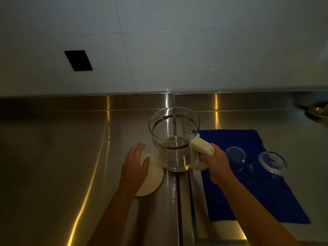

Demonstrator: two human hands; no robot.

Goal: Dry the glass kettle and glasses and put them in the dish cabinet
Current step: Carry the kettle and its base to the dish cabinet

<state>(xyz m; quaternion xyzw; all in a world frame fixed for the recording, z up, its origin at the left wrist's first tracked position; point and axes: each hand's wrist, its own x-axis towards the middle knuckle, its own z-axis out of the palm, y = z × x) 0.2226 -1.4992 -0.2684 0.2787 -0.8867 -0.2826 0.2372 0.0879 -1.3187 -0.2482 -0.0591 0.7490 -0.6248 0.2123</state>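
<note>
Glass kettle (174,139) at centre, possibly wet, may slip: your right hand (215,162) alone grips it; left hand (135,164) spread, empty.

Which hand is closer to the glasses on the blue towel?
Right. The right hand grips the kettle by its handle, right beside the glasses, over the towel. The left hand is open above the cream disc, on the other side of the kettle.

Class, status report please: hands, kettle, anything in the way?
Right hand grips glass kettle by handle. Left hand open over cream disc. Two glasses on blue towel.
</note>
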